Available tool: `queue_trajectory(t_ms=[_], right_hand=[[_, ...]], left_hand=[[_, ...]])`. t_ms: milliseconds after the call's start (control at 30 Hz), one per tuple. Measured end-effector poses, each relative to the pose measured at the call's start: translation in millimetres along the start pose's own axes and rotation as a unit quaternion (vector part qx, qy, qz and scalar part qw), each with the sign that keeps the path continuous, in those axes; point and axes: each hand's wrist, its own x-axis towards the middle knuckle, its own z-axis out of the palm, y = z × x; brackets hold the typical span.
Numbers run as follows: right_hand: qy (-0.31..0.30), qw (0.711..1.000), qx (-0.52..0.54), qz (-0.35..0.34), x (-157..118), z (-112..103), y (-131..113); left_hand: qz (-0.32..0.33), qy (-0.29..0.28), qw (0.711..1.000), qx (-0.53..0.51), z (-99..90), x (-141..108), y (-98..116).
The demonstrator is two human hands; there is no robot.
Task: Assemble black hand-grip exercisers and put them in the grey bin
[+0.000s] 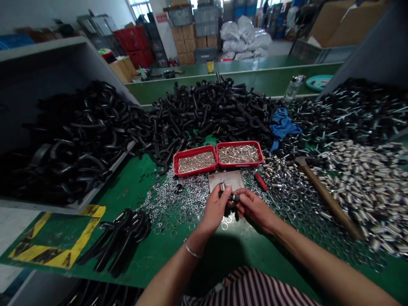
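Note:
In front of me my left hand (214, 209) is closed, with a shiny ridged metal cylinder (222, 185) standing up between thumb and fingers. Between the two hands lies a short black part (235, 198) with a metal band on it. The fingers of my right hand (255, 208) pinch its right end. Whether the cylinder and the black part are joined cannot be made out, as fingers cover the middle. Beneath them is a flat metal plate (236, 178). Loose metal rings (225, 226) lie just under the hands.
Two red trays (217, 165) of small metal pieces stand beyond the plate. To the right are a red screwdriver (261, 182), a hammer (328, 195) and heaped metal sleeves (379, 187). Black handles (207, 106) pile up behind; several (117, 242) lie at left. A blue cloth (283, 123) sits behind.

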Motion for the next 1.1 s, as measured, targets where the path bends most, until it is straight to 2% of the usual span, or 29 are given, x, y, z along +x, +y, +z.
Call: queue_trajectory(t_ms=[67, 100, 167, 233, 300, 367, 400, 467, 533, 600, 633, 700, 767, 800, 833, 900, 933, 1000, 1100], right_hand=[[0.039, 0.997, -0.042, -0.043, -6.6, -3.9, -6.2], [0.056, 0.995, -0.062, -0.063, -12.1, -7.0, -9.6], [0.084, 0.987, -0.107, -0.083, -26.5, -13.8, -13.8], [0.099, 0.982, -0.147, -0.067, -42.1, -18.7, -11.1], [0.090, 0.982, -0.165, -0.026, -54.6, -19.0, -0.6], [0.061, 0.985, -0.158, 0.017, -62.3, -14.5, 14.4], [0.046, 0.987, -0.150, 0.033, -64.3, -11.1, 22.0], [0.026, 0.989, -0.139, 0.045, -65.9, -3.8, 34.4], [0.025, 0.988, -0.145, 0.041, -65.6, 1.8, 42.0], [0.023, 0.986, -0.163, 0.042, -64.1, 3.6, 44.9], [0.020, 0.984, -0.172, 0.044, -63.1, 2.9, 44.8], [0.014, 0.981, -0.187, 0.041, -60.2, -1.6, 40.9], [0.025, 0.980, -0.197, 0.026, -55.7, -8.7, 31.5], [0.037, 0.979, -0.199, 0.016, -52.6, -12.3, 24.5], [0.051, 0.978, -0.201, 0.006, -49.0, -15.6, 16.3], [0.069, 0.977, -0.203, -0.012, -39.5, -19.1, -2.7], [0.070, 0.977, -0.203, -0.018, -33.8, -19.0, -12.4], [0.060, 0.978, -0.197, -0.027, -20.8, -14.8, -29.9], [0.033, 0.981, -0.189, -0.029, -0.8, -1.7, -45.2]], left_hand=[[0.103, 0.012, 0.983, 0.152, -18.3, 15.1, 20.8], [0.165, 0.031, 0.956, 0.241, -27.4, 22.8, 30.0], [0.254, 0.048, 0.873, 0.413, -40.8, 36.1, 40.1], [0.275, 0.007, 0.788, 0.551, -43.9, 44.3, 35.9], [0.256, -0.075, 0.720, 0.641, -37.4, 47.0, 22.2], [0.246, -0.141, 0.680, 0.676, -26.6, 46.2, 9.8], [0.251, -0.154, 0.672, 0.679, -21.5, 45.4, 6.7], [0.269, -0.142, 0.678, 0.669, -14.0, 44.6, 6.0], [0.269, -0.115, 0.696, 0.655, -11.1, 45.3, 6.6], [0.233, -0.107, 0.734, 0.629, -12.4, 46.7, 2.1], [0.207, -0.107, 0.767, 0.598, -14.3, 47.0, -1.8], [0.141, -0.091, 0.865, 0.474, -19.3, 45.3, -8.3], [0.052, -0.056, 0.964, 0.255, -23.6, 39.3, -7.1], [0.003, -0.044, 0.991, 0.129, -24.6, 34.7, -2.9], [-0.045, -0.042, 0.998, 0.010, -24.6, 29.5, 3.2], [-0.123, -0.068, 0.976, -0.164, -21.7, 18.9, 17.2], [-0.148, -0.090, 0.962, -0.211, -19.4, 14.3, 23.0], [-0.166, -0.121, 0.949, -0.241, -14.5, 8.1, 28.9], [-0.122, -0.110, 0.976, -0.141, -7.4, 6.3, 22.9]])
